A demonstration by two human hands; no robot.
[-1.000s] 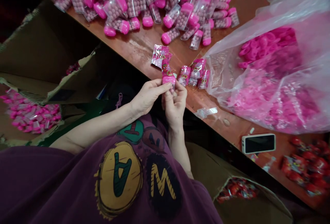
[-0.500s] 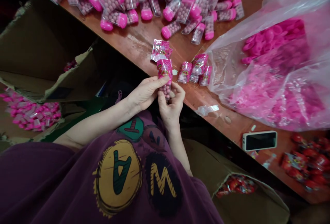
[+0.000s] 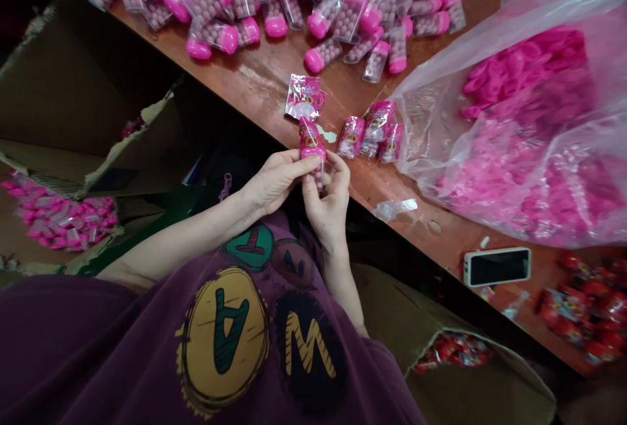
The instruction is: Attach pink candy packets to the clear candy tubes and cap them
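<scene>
Fingers of your left hand and right hand clamp a ball-filled tube, a printed wrapper at its far end, beside the desk edge. A slack pinch could drop it past that edge. Wrapper lettering is too small to read; your shirt shows an "A".

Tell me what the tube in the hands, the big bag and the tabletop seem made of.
Tube: probably clear, smooth plastic, since pinkish balls show through. Bag: thin, translucent plastic film, judging by its glossy creases and the pink pieces visible inside. Tabletop: reddish-brown with a slight sheen and worn patches; painted wood or laminate, I can't tell.
</scene>
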